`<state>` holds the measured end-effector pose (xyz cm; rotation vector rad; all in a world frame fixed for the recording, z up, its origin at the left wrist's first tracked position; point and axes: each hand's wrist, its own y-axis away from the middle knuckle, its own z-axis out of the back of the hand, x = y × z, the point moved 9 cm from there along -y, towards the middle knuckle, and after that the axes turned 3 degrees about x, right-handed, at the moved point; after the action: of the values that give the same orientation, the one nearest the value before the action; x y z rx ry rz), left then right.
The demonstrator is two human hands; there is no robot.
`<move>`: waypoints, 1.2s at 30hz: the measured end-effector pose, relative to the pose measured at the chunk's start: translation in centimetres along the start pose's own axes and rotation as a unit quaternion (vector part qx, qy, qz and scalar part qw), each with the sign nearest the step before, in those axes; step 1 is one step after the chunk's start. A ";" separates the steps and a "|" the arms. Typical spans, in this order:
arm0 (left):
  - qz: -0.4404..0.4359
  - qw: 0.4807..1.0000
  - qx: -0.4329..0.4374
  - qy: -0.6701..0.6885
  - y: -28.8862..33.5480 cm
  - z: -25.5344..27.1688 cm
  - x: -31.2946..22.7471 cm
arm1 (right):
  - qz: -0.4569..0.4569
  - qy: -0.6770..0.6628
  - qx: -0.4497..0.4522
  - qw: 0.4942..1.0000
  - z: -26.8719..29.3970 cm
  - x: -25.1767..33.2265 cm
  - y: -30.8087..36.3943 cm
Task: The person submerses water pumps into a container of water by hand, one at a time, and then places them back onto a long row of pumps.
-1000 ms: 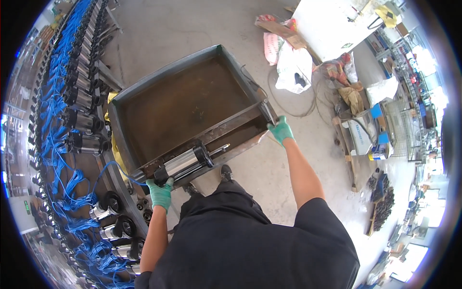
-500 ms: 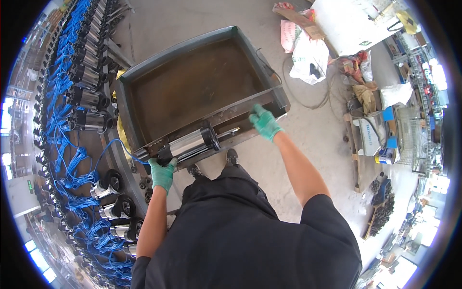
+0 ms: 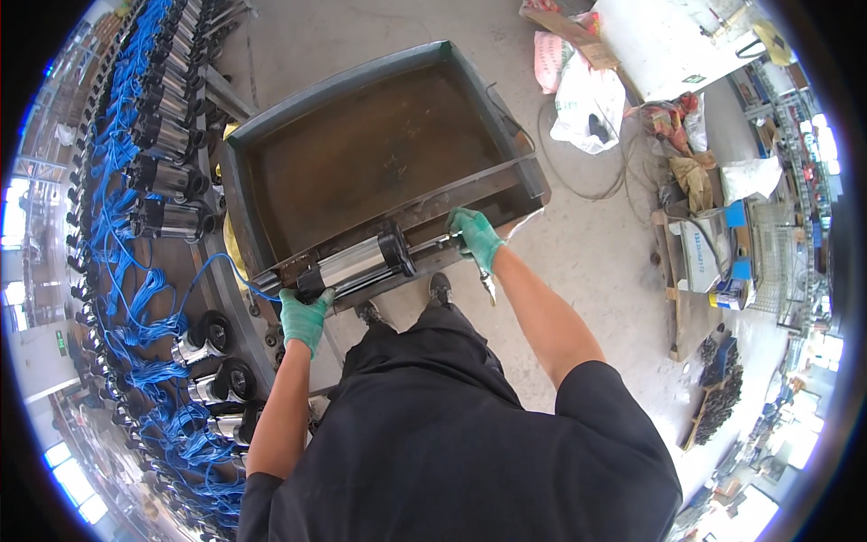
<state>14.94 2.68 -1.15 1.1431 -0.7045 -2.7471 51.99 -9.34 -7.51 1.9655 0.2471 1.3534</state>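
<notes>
A submersible pump (image 3: 350, 263) with a shiny steel barrel and black ends lies across the near ledge of a large metal tank (image 3: 248, 185). Its blue cable runs off to the left. My left hand (image 3: 304, 321), in a green glove, grips the pump's black left end. My right hand (image 3: 476, 237), gloved alike, is closed around a shiny metal hand tool (image 3: 489, 287), at the end of the slim rod (image 3: 429, 245) that sticks out of the pump's right end. The tool's lower end hangs below my fist; its kind is mostly hidden by the fingers.
Brownish liquid fills the tank. Rows of similar pumps (image 3: 167, 219) with bundled blue cables (image 3: 144, 294) line the left side. White sacks (image 3: 587, 104), a loose hose (image 3: 578, 195) and a wooden pallet (image 3: 679, 321) lie on the floor at right.
My right hand has moved left and down to the rod's end, and the metal tool now shows in it. My left hand stays on the pump.
</notes>
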 end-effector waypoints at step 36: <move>-0.045 0.995 -0.037 0.075 0.1 -0.6 1.7 | 0.037 0.644 -0.280 0.711 18.6 10.4 -4.6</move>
<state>14.11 1.96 -2.57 1.3788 -0.5402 -2.6974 73.75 -8.95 -6.35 0.2710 0.3208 2.3024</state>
